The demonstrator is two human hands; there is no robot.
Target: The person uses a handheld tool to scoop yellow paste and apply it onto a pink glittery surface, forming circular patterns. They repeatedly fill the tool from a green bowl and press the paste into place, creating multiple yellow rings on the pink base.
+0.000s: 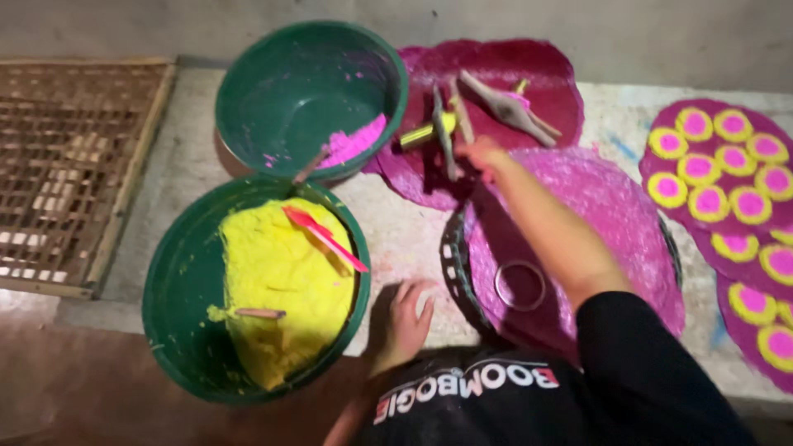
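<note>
My right hand (483, 154) reaches forward over a round magenta sheet (628, 215), and its curled fingers close on the near end of a thin wooden stick (459, 111). The hand is blurred. More wooden tools (508, 107) and a yellow-handled one (429, 132) lie beside it on a darker magenta sheet (512, 66). A metal ring (520, 286) rests on the round sheet under my forearm. My left hand (405, 318) lies flat on the pale surface, fingers apart, beside a green bowl (178, 289) of yellow paste.
A red spatula (322, 235) and a small stick (260, 313) lie in the yellow paste. Behind it, a second green bowl (281, 91) holds pink paste. Magenta sheets with yellow-and-pink discs (727, 177) lie at the right, and a woven bamboo tray (66, 165) at the left.
</note>
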